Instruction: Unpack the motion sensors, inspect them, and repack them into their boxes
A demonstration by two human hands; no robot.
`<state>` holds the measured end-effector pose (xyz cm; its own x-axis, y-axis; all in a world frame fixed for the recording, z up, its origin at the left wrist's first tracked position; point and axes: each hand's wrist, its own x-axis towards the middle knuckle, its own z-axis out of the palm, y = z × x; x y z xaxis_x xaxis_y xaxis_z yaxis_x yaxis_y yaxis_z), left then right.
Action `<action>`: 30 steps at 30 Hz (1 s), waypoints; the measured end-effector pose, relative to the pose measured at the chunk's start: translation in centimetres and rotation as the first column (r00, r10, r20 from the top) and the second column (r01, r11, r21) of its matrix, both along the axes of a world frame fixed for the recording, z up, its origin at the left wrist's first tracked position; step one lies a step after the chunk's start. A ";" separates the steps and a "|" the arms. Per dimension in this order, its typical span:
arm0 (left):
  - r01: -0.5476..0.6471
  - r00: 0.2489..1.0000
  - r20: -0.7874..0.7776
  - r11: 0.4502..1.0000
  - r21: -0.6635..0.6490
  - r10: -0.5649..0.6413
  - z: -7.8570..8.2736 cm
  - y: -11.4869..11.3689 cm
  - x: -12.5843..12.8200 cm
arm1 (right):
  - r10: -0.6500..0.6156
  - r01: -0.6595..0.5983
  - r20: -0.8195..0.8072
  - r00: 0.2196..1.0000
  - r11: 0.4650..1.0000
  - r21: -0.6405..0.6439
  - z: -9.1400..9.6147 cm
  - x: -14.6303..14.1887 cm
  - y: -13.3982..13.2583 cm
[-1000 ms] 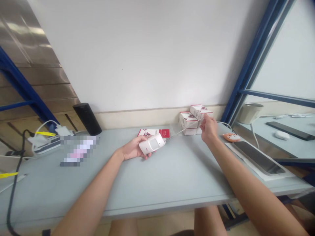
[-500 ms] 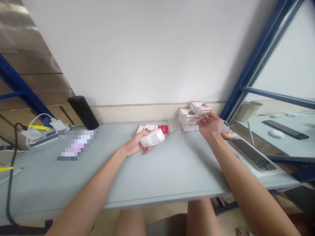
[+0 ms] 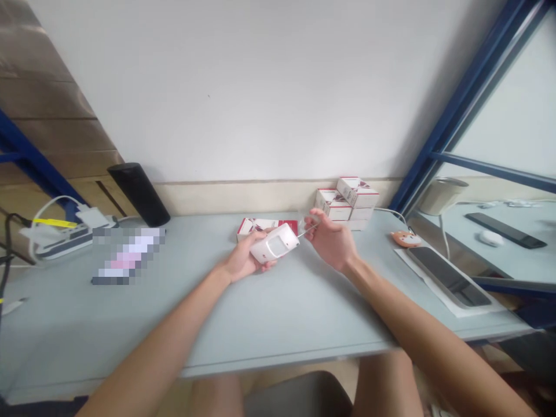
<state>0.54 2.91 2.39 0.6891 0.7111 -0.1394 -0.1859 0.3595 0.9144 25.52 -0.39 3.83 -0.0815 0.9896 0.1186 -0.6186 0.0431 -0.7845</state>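
Observation:
My left hand (image 3: 243, 260) grips a white plastic motion sensor (image 3: 274, 243) with a square lens, holding it above the table's middle. A thin clear plastic strip (image 3: 307, 227) runs from the sensor's end to my right hand (image 3: 332, 240), whose fingers pinch it just right of the sensor. Behind my hands lies a flat red-and-white box (image 3: 256, 227). Several small white boxes with red trim (image 3: 343, 202) stand stacked beyond my right hand, against the wall.
A black cylinder (image 3: 139, 194) and a power strip with white cables (image 3: 61, 238) sit at the left, near a pixelated object (image 3: 128, 255). At the right are an orange fox-shaped item (image 3: 406, 238) and a dark flat panel on white paper (image 3: 449, 277), beside a blue metal frame (image 3: 460, 119).
My right hand has moved left, toward the sensor and my left hand, with the strip still in its fingers. The sensor has stayed about in place.

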 end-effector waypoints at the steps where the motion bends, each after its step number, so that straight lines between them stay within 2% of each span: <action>1: -0.016 1.000 0.004 1.000 -0.011 0.016 -0.1 -0.1 0.2 | 0.035 -0.035 0.004 0.999 0.999 -0.005 -0.3 -0.3 -0.1; 4: -0.040 0.999 0.010 0.999 -0.016 0.040 -0.2 -0.2 0.5 | 0.109 -0.109 0.018 0.994 0.994 -0.011 -1.2 -0.9 -0.3; 8: 0.004 1.000 0.018 1.000 -0.005 -0.004 -0.3 -0.3 0.5 | 0.191 -0.193 0.168 0.967 0.981 -0.005 -2.1 -1.8 -0.6; 10: 0.011 0.999 0.034 1.000 -0.003 -0.011 -0.4 -0.3 0.6 | 0.193 -0.200 0.239 0.952 0.980 0.008 -2.2 -2.2 -0.8; 12: 0.006 0.998 0.061 1.000 -0.020 -0.005 -0.5 -0.3 0.8 | 0.127 -0.149 0.335 0.933 0.988 0.040 -1.9 -2.3 -0.9; 14: 0.010 0.995 0.104 0.998 -0.064 -0.003 -0.5 -0.5 1.2 | -0.041 -0.027 0.469 0.882 0.990 0.137 -1.5 -2.1 -1.2; 17: 0.034 0.984 0.175 0.993 -0.116 -0.014 -0.8 -0.8 1.8 | -0.278 0.095 0.624 0.730 0.946 0.310 -0.9 -1.9 -1.7; 20: 0.044 0.980 0.199 0.991 -0.130 -0.018 -1.1 -0.8 2.1 | -0.353 0.104 0.695 0.627 0.922 0.374 -0.6 -1.7 -1.9; 22: 0.032 0.976 0.218 0.988 -0.154 0.002 -1.1 -0.8 2.0 | -0.433 0.164 0.724 0.538 0.896 0.414 -0.6 -1.5 -1.7; 23: 0.019 0.973 0.230 0.986 -0.164 0.020 -1.0 -0.7 1.9 | -0.477 0.202 0.745 0.465 0.877 0.435 -0.7 -1.2 -1.5; 25: -0.024 0.964 0.258 0.983 -0.181 0.071 -0.7 -0.6 1.8 | -0.509 0.251 0.820 0.262 0.856 0.452 -1.1 -0.6 -0.9; 28: -0.106 0.942 0.295 0.974 -0.199 0.163 -0.3 -0.5 1.8 | -0.382 0.236 0.920 -0.086 0.889 0.392 -2.3 0.3 0.0; 29: -0.131 0.935 0.299 0.969 -0.208 0.190 -0.3 -0.5 1.7 | -0.332 0.230 0.929 -0.164 0.903 0.363 -2.8 0.6 0.3; 30: -0.151 0.930 0.299 0.964 -0.217 0.213 -0.3 -0.5 1.7 | -0.300 0.229 0.931 -0.208 0.911 0.344 -3.2 0.8 0.6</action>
